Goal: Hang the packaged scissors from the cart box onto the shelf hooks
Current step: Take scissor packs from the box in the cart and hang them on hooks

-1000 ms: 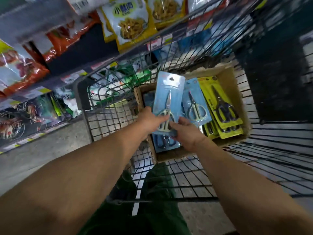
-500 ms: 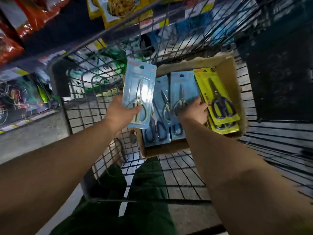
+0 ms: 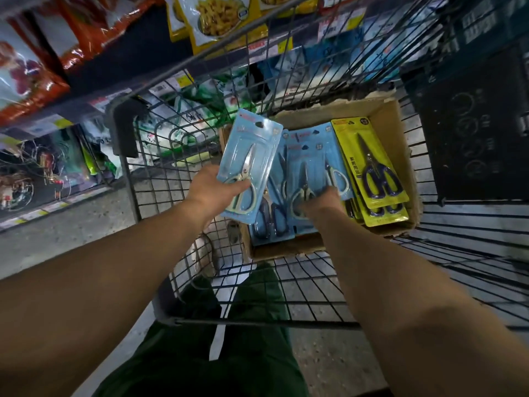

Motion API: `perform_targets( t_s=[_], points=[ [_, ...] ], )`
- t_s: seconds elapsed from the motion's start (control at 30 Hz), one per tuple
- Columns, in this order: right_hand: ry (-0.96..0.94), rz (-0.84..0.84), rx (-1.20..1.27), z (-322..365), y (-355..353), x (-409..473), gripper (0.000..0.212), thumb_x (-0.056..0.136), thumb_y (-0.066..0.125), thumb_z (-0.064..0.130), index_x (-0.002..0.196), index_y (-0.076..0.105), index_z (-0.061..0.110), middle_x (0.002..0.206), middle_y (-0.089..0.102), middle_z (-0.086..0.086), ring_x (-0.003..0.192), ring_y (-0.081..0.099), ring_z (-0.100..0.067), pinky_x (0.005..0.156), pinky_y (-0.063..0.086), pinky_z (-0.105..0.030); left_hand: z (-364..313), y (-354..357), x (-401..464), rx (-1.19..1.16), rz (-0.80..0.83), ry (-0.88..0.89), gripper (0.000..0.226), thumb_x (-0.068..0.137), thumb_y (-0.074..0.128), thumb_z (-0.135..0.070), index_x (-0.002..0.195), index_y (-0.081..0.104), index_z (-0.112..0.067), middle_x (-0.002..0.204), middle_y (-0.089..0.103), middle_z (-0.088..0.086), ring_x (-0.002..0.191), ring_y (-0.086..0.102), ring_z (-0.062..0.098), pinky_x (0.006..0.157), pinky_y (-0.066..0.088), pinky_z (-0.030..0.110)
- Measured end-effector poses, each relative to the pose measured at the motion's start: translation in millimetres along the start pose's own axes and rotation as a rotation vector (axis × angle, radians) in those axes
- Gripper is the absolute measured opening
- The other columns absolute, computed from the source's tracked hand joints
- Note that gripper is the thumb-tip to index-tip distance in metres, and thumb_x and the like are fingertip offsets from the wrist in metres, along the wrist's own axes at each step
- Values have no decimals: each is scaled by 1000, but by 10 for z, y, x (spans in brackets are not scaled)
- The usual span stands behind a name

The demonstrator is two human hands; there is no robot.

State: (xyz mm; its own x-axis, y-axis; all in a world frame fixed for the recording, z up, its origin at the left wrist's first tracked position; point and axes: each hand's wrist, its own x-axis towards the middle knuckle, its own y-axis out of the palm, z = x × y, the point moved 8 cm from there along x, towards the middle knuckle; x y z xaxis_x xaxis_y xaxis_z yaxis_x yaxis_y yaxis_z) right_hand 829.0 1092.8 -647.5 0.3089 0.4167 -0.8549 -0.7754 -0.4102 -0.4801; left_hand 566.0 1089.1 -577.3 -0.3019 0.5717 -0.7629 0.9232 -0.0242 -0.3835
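Observation:
A cardboard box (image 3: 399, 130) sits in the wire cart (image 3: 286, 285). It holds several blue scissor packs and a stack of yellow scissor packs (image 3: 372, 170) on its right side. My left hand (image 3: 213, 190) grips one blue scissor pack (image 3: 252, 150) by its lower end, lifted upright over the box's left edge. My right hand (image 3: 320, 202) reaches into the box, fingers closed on another blue scissor pack (image 3: 309, 164) that still lies among the others.
Store shelves (image 3: 86, 104) with snack bags (image 3: 34, 81) and price tags run along the left and top. A dark crate (image 3: 472, 130) stands right of the cart. My green trousers and a shoe show below, on the concrete floor (image 3: 71, 239).
My left hand carried its blue pack a little to the left, away from the box. My right hand let go of that pack, dropped into the box and took hold of another blue pack.

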Motion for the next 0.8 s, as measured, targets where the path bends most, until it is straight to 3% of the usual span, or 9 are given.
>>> perform_targets(
  t_s=[0.13, 0.27, 0.37, 0.43, 0.5, 0.6, 0.63, 0.7, 0.8],
  points=[
    [-47, 81, 182, 42, 11, -184, 34, 85, 61, 5, 119, 57, 5, 107, 64, -12, 94, 60, -27, 80, 50, -30, -17, -88, -140, -28, -20, -39, 44, 74, 85, -35, 110, 66, -17, 109, 71, 1, 94, 68, 19, 88, 57, 37],
    [-171, 202, 380, 211, -22, -560, 15, 86, 59, 0, 97, 60, 10, 93, 64, -15, 81, 60, -29, 67, 47, -33, -159, -221, -345, -54, -18, -25, 45, 79, 81, -38, 114, 66, -14, 104, 69, 2, 80, 63, 14, 65, 48, 20],
    [-250, 268, 402, 422, -50, -922, 32, 80, 63, -1, 109, 58, 10, 99, 65, -18, 83, 64, -36, 56, 43, -24, -302, -504, -549, -74, -61, 38, 54, 73, 81, -49, 111, 67, -12, 98, 70, 1, 79, 65, 15, 66, 52, 24],
    [-283, 288, 441, 586, -22, -1214, 42, 82, 59, -3, 121, 51, 11, 108, 62, -20, 94, 61, -31, 67, 52, -22, -319, -756, -681, -107, -84, 63, 69, 65, 82, -55, 117, 66, -12, 108, 71, 4, 89, 68, 22, 80, 58, 35],
    [-297, 294, 494, 736, 47, -1484, 55, 78, 58, 2, 131, 46, 10, 123, 59, -17, 106, 58, -30, 90, 47, -35, -335, -1070, -863, -149, -103, 124, 49, 73, 82, -45, 110, 69, -14, 106, 72, 6, 93, 70, 24, 85, 57, 37],
    [-383, 336, 513, 1043, 310, -2062, 11, 87, 55, 6, 94, 51, 13, 91, 60, -7, 75, 53, -20, 67, 42, -29, -202, -1640, -1137, -244, -145, 185, 22, 82, 79, -30, 99, 71, -18, 103, 73, 5, 93, 68, 23, 86, 54, 36],
    [-437, 338, 476, 1138, 438, -2311, 10, 90, 57, 12, 87, 47, 15, 86, 55, -3, 71, 49, -17, 63, 39, -28, -108, -1851, -1241, -280, -151, 199, 20, 83, 78, -28, 98, 69, -19, 100, 71, 3, 91, 66, 21, 85, 52, 33],
    [-552, 358, 393, 1308, 814, -2777, 20, 86, 67, 24, 95, 51, 18, 98, 58, -2, 85, 54, -20, 68, 41, -31, 171, -2314, -1438, -339, -170, 229, 21, 83, 79, -29, 97, 66, -21, 97, 69, -1, 88, 63, 19, 84, 49, 30],
    [-721, 395, 363, 1496, 1525, -3604, 12, 90, 64, 9, 91, 59, 20, 94, 67, 0, 82, 64, -12, 61, 49, -23, 759, -3096, -1771, -403, -215, 256, 23, 80, 81, -29, 95, 70, -16, 100, 73, 4, 89, 66, 19, 84, 51, 31]
  ],
)
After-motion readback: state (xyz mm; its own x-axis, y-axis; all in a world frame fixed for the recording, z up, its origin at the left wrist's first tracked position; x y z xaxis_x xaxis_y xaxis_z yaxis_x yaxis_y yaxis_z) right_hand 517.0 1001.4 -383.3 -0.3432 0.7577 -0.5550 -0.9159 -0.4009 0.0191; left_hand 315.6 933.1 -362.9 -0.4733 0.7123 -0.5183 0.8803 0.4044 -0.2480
